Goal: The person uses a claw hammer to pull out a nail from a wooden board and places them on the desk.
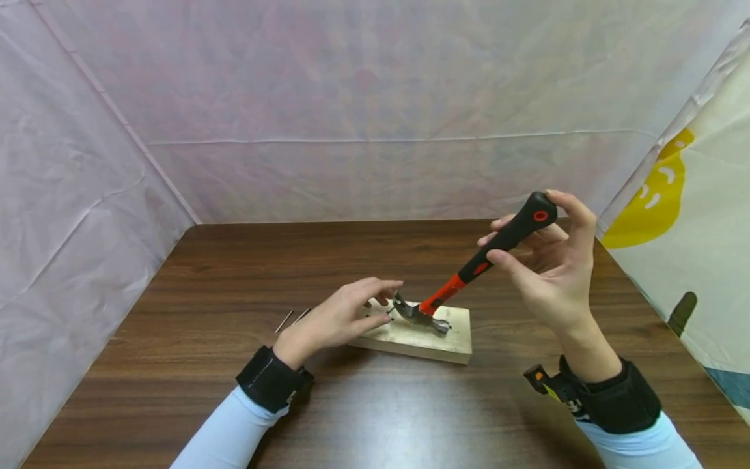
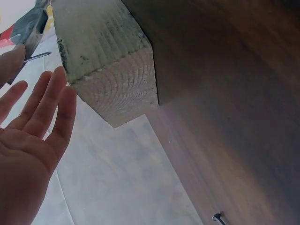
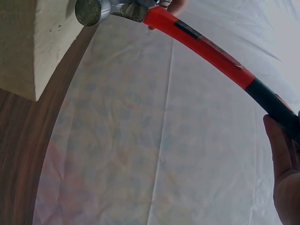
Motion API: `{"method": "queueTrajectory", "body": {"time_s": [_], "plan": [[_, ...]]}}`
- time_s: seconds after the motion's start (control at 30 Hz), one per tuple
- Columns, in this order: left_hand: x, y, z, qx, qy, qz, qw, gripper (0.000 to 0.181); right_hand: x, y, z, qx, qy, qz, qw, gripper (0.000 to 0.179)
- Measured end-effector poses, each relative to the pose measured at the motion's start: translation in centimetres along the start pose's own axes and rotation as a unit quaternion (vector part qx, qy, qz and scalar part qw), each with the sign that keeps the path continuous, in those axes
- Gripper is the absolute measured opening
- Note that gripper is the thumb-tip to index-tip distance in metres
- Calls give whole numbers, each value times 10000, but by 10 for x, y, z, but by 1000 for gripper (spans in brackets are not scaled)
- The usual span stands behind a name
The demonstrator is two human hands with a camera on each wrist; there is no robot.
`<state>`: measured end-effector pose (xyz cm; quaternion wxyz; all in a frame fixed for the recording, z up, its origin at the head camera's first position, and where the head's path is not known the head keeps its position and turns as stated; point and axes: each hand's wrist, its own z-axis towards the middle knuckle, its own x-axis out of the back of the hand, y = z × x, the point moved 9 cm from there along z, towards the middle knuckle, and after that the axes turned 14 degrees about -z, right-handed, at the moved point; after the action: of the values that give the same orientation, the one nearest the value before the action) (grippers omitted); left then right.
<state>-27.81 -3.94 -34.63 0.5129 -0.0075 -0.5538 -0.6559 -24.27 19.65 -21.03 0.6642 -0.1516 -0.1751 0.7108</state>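
Note:
My right hand (image 1: 556, 273) grips a claw hammer (image 1: 445, 290) near the end of its black and red handle, thumb on one side and fingers on the other. The handle slants up to the right. Low over a pale wooden block (image 1: 433, 345) is the metal head, its claw pointing left. Beside the claw, my left hand (image 1: 346, 312) reaches over the block's left part with fingers apart and loosely bent. A thin nail (image 2: 38, 56) shows by the claw in the left wrist view, close to the left thumb.
Two loose nails (image 1: 284, 320) lie on the dark wooden table (image 1: 176, 365) left of the block, partly behind the left hand. Small dark holes mark the block's top. White cloth (image 1: 363, 98) hangs behind the table and along its sides.

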Motion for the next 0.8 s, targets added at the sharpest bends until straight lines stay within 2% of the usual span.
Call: {"method": "queueTrajectory", "body": {"time_s": [0.2, 0.4, 0.63, 0.8], "plan": [[2, 4, -1, -229, 84, -121, 9996, 53, -1, -5, 2, -2, 79, 153, 9999, 76], [5, 10, 0, -541, 251, -94, 9982, 37, -2, -9, 4, -21, 87, 304, 9995, 77], [7, 11, 0, -591, 435, -36, 9973, 30, -4, -14, 5, 34, 130, 452, 9989, 75], [12, 12, -1, -549, 618, -64, 9966, 38, -5, -17, 7, 72, 170, 439, 9989, 75]]}}
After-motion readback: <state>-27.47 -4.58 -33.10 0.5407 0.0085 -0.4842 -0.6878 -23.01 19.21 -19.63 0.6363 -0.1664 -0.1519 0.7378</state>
